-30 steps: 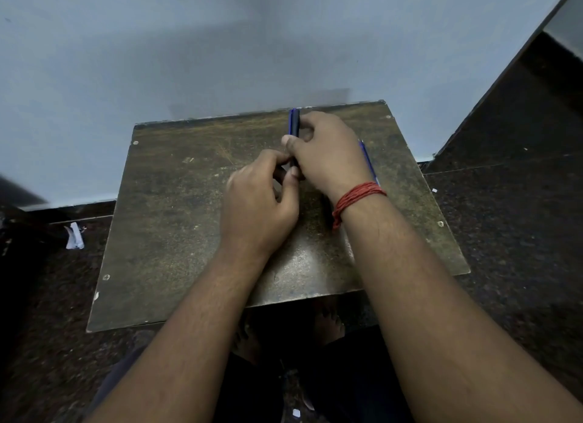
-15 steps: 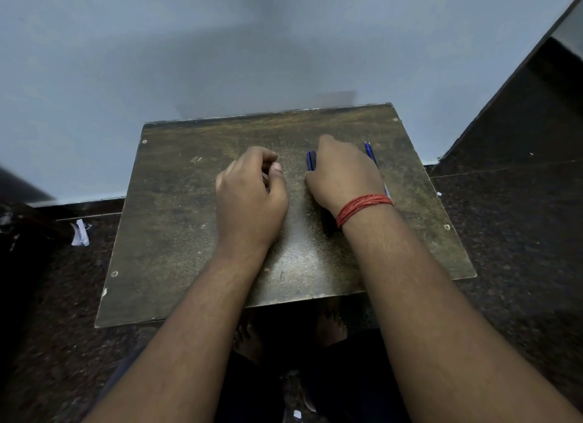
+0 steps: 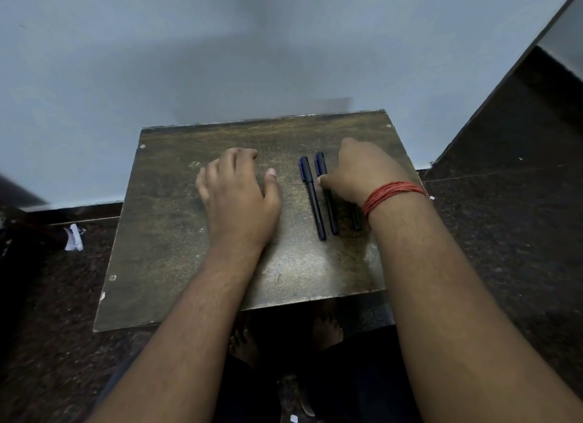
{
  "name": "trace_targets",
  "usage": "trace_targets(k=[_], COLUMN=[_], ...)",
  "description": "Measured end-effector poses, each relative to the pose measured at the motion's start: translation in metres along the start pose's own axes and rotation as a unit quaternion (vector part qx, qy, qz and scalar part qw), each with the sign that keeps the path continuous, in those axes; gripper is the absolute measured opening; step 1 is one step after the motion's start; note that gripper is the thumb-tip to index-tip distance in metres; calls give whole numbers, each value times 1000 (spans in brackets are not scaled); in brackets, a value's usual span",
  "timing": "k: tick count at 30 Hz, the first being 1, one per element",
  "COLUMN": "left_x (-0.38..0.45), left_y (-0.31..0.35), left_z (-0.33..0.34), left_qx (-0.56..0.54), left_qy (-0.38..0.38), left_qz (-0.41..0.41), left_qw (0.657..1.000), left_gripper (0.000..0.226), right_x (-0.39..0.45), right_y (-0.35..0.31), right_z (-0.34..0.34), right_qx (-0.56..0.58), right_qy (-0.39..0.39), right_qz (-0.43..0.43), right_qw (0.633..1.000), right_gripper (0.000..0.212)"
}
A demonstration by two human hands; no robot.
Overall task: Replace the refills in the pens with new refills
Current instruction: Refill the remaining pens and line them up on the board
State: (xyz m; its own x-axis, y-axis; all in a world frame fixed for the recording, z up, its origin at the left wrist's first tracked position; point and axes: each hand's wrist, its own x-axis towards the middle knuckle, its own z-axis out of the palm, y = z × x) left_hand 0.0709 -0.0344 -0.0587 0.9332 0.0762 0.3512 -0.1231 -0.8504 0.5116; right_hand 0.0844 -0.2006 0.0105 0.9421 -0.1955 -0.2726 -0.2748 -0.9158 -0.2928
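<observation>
Third pen [image 3: 356,220] under right hand [image 3: 362,170]

The surface [image 3: 176,233] is dark brown, mottled with worn yellowish speckling (paler at its chipped edges). Two pens [image 3: 312,198] on it are black with blue caps. A red thread band [image 3: 391,194] circles one wrist. The wall [image 3: 220,50] is pale blue-grey, the floor [image 3: 504,233] dark speckled stone.

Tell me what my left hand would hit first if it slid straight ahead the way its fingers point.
Probably nothing on the board: ahead of the left hand is bare surface up to the far edge, then the wall. Both pens lie off to its right.
</observation>
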Motion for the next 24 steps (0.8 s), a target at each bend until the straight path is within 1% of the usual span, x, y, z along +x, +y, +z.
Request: trace_targets(k=[2, 3, 7, 12, 18, 21, 24], left_x=[2, 3, 5, 5, 7, 7, 7], left_y=[-3, -5, -6, -6, -7, -8, -10], left_z=[2, 2, 2, 1, 2, 1, -2], left_qx=[16, 20, 10, -6, -18, -19, -21], left_qy=[-5, -9, -12, -15, -8, -1, 11], left_qz=[-7, -12, -24, -35, -39, -36, -36], left_qw=[1000, 1000, 1000, 999, 999, 999, 999], left_gripper=[43, 46, 46, 46, 46, 45, 40], right_x=[-1, -1, 0, 0, -3, -6, -11], right_y=[-4, -5, -5, -11, -24, -32, -43], right_z=[5, 7, 14, 22, 32, 38, 48], right_qx=[-7, -11, -32, -28, -29, -24, -13], right_qy=[-2, 2, 21, 25, 22, 36, 68], right_qz=[-2, -4, -10, -29, -66, -87, -128], right_qw=[1000, 1000, 999, 999, 997, 995, 989], right_gripper=[53, 59, 66, 51, 52, 49, 39])
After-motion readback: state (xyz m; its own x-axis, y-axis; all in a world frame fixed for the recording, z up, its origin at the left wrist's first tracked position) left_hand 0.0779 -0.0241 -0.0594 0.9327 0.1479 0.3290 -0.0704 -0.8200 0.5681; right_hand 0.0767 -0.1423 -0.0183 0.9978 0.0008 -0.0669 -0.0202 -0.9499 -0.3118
